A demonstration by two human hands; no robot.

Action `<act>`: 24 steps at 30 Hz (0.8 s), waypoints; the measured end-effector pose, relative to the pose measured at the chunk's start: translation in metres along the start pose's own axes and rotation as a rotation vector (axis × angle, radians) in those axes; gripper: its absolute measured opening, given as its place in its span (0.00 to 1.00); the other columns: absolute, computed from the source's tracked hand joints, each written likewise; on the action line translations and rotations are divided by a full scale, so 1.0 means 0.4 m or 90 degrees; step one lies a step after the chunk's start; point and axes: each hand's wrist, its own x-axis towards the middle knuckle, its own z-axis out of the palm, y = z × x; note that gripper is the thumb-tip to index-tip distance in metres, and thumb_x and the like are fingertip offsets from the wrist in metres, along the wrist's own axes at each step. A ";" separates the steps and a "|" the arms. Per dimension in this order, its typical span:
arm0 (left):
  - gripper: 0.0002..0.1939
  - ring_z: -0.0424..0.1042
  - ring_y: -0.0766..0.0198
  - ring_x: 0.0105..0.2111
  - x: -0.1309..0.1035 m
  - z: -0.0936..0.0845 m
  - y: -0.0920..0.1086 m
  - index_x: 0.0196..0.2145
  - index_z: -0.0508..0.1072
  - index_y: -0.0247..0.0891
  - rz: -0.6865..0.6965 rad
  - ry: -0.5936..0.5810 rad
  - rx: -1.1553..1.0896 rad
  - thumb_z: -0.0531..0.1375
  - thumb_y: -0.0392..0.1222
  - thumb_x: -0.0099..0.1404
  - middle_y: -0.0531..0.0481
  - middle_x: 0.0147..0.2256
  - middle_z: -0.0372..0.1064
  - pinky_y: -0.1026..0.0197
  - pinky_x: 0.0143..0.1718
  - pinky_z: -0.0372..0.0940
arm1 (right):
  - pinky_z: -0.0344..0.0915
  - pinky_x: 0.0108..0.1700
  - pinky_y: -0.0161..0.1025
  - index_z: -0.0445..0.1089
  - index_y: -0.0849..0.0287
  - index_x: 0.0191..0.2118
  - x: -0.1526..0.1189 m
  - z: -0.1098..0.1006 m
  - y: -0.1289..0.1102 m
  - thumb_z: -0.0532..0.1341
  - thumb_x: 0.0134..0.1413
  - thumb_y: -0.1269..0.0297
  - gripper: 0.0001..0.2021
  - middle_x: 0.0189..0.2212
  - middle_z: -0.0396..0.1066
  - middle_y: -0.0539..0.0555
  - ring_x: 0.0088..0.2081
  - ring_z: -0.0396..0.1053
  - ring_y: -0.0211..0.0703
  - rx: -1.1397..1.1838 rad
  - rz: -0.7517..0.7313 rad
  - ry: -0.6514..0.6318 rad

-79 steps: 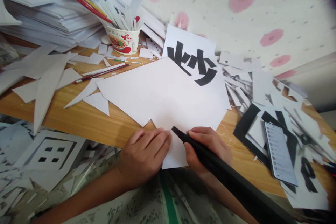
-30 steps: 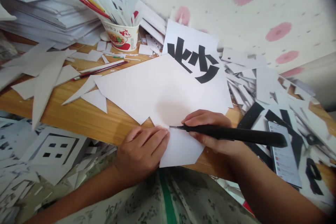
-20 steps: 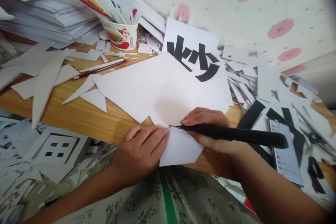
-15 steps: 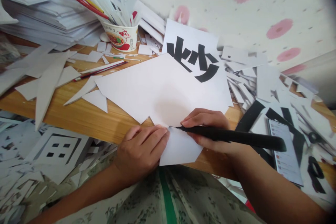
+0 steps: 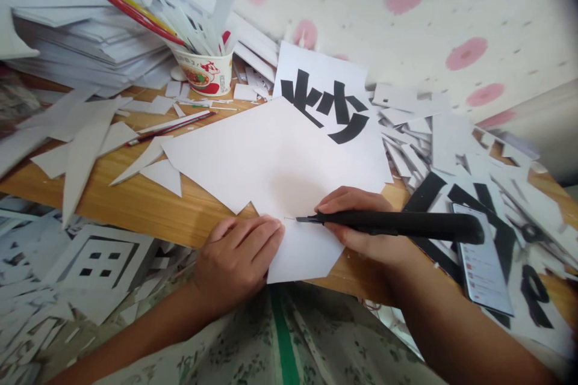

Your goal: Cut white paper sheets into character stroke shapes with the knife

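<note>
So the sheet is lying mid-table, the lettered page sitting beyond it; far left, strips are standing in the cup, the stack resting to its left, a pencil lying nearer; right, the phone is lying on cut-outs, scissors resting beyond, rightward

The sheet looks like smooth matt white paper, the black tool matt plastic, the table wood.

A pale garment printed with small grey-green sprigs has a green stripe running down it.
</note>
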 end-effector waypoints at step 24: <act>0.40 0.67 0.48 0.47 0.008 -0.021 0.020 0.57 0.69 0.45 -0.069 -0.171 0.025 0.73 0.45 0.46 0.48 0.52 0.71 0.45 0.48 0.57 | 0.75 0.37 0.41 0.77 0.53 0.35 -0.290 0.037 0.006 0.69 0.47 0.68 0.07 0.35 0.76 0.54 0.37 0.75 0.46 0.129 0.175 0.598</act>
